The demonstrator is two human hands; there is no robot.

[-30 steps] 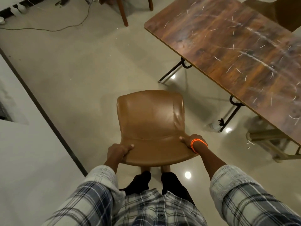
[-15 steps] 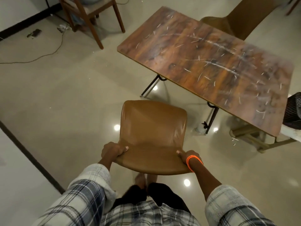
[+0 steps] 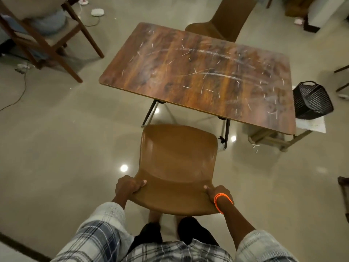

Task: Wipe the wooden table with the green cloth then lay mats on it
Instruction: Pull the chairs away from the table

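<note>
The wooden table [image 3: 200, 72] stands ahead of me, its dark top strewn with white scraps and chalky streaks. Just in front of its near edge is a brown chair [image 3: 177, 163], seen from above and behind. My left hand [image 3: 129, 186] grips the left end of the chair's backrest. My right hand [image 3: 220, 193], with an orange bracelet at the wrist, grips the right end. No green cloth and no mats are in view.
A second brown chair [image 3: 224, 17] stands at the table's far side. A black mesh basket [image 3: 311, 101] sits on a low white stand right of the table. A wooden chair [image 3: 43, 35] and a floor cable [image 3: 18, 91] lie at the left.
Still gripping the chair with both hands, I have turned and come closer to the table. The table has swung from the upper right to straight ahead, and its whole top shows now.
</note>
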